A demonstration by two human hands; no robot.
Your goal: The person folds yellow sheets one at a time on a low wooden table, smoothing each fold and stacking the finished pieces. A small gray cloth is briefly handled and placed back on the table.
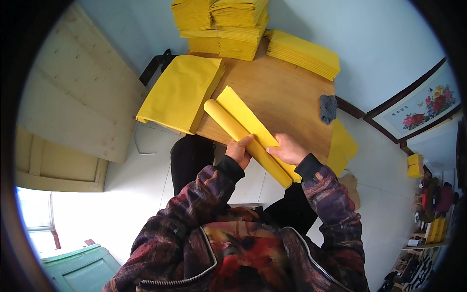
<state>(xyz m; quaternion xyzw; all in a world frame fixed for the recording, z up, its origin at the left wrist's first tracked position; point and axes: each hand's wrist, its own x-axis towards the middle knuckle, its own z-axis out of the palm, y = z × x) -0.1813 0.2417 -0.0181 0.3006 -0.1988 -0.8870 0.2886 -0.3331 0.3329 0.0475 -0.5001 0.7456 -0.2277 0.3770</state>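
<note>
A yellow paper sheet (pixel 248 147), its near side curled over into a long roll, slants across the front of the wooden table (pixel 272 82) and past its edge. My left hand (pixel 239 150) is closed around the rolled side, thumb on top. Gripping the flat part of the same sheet from the right is my right hand (pixel 288 149), its thumb pressing from above and the fingers partly hidden. Left of the sheet, a thick yellow paper stack (pixel 185 90) lies over the table's left edge.
Tall yellow bundles (pixel 238 36) and a lower folded stack (pixel 304 53) line the table's far side by the wall. A grey crumpled cloth (pixel 328 108) lies at the right edge. Another yellow sheet (pixel 341 148) shows beyond it. A framed flower picture (pixel 418 107) stands at right.
</note>
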